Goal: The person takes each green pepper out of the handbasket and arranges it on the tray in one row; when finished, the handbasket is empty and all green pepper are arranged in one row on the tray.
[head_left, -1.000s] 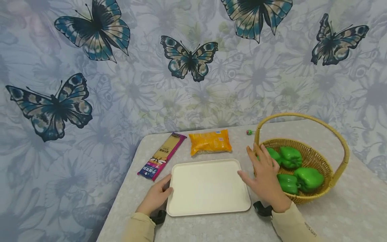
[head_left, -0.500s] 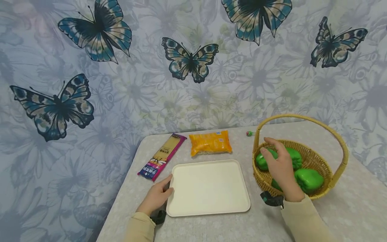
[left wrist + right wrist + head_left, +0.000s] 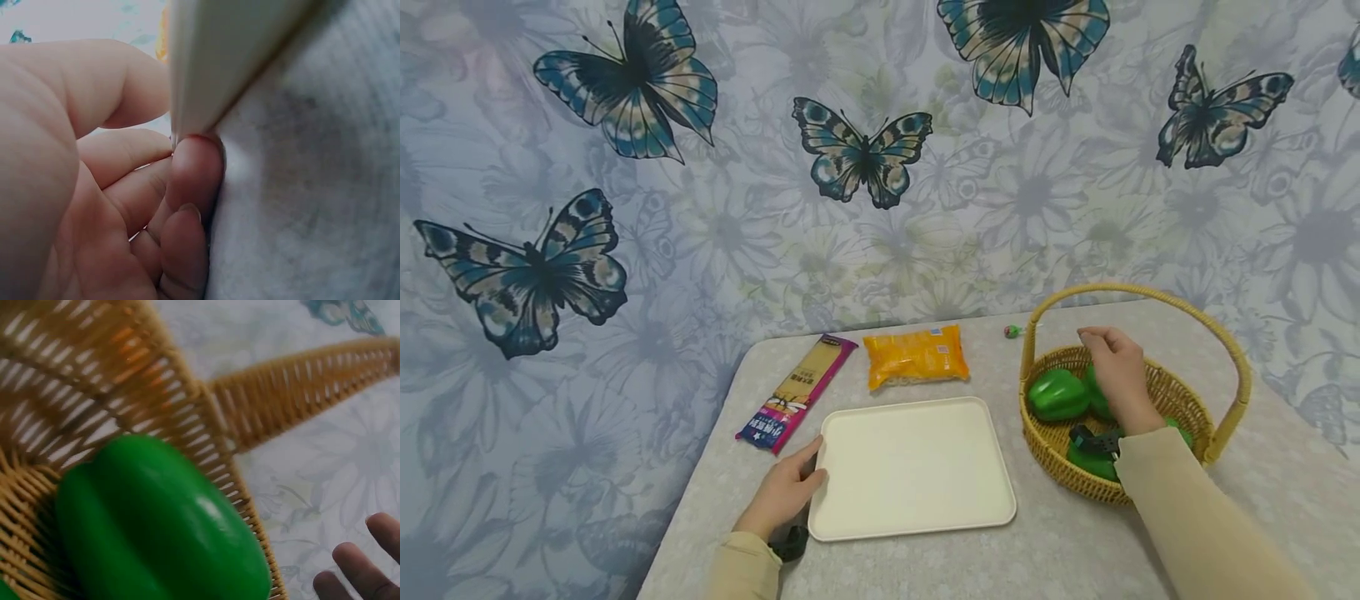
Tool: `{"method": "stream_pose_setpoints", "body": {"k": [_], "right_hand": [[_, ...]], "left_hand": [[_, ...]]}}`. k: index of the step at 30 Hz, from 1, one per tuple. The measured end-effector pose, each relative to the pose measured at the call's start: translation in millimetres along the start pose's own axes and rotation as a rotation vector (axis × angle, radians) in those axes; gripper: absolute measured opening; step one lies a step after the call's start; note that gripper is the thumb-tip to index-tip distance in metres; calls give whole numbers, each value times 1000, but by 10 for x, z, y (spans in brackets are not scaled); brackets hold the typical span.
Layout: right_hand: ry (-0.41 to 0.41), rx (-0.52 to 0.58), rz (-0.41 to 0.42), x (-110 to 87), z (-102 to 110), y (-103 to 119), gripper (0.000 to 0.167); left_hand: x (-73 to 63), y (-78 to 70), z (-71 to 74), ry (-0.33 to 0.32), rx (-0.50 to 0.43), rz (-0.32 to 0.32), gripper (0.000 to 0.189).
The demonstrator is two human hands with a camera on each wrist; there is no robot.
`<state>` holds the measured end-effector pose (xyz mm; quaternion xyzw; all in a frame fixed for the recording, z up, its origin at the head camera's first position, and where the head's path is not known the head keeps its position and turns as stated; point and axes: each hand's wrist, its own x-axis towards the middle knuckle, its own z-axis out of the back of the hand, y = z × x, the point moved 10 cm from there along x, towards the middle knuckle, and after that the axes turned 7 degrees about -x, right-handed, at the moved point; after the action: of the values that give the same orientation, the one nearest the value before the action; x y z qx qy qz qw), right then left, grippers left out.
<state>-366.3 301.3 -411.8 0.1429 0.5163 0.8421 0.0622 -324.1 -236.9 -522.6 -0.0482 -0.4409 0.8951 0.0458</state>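
Observation:
In the head view my left hand grips the left edge of a cream rectangular tray lying on the table. The left wrist view shows thumb and fingertips right at the side of the tray, some fingers curled against its lower edge. Over the wicker basket reaches my right hand, holding nothing. Below and around it lie several green bell peppers, partly covered by the hand and sleeve. A bell pepper fills much of the right wrist view, with spread fingertips apart from it at lower right.
A tall basket handle arches over the right hand. Behind the tray lies an orange packet, and a long purple and gold packet is at left. A small lollipop lies left of the handle. A butterfly-patterned wall stands behind the table.
My right hand has moved from beside the tray, rightward and farther back over the basket, uncovering the left pepper. The left hand stays at the tray's edge.

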Motion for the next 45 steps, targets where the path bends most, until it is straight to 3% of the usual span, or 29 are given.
{"method": "stream_pose_setpoints", "body": {"k": [5, 9, 14, 20, 35, 45], "right_hand": [[9, -210, 90, -42, -100, 52, 54], [19, -241, 78, -55, -132, 27, 51], [113, -364, 85, -46, -274, -14, 48], [235, -559, 159, -38, -441, -55, 41], [288, -478, 239, -84, -528, -16, 43], [277, -620, 218, -70, -515, -51, 49]], "left_hand": [[3, -4, 10, -3, -4, -11, 62], [14, 6, -11, 6, 5, -11, 63], [0, 4, -7, 6, 20, -4, 64], [-11, -37, -27, 20, -1, -21, 64], [-11, -3, -42, 11, -5, -24, 64], [-20, -28, -38, 13, -19, -10, 64]]}}
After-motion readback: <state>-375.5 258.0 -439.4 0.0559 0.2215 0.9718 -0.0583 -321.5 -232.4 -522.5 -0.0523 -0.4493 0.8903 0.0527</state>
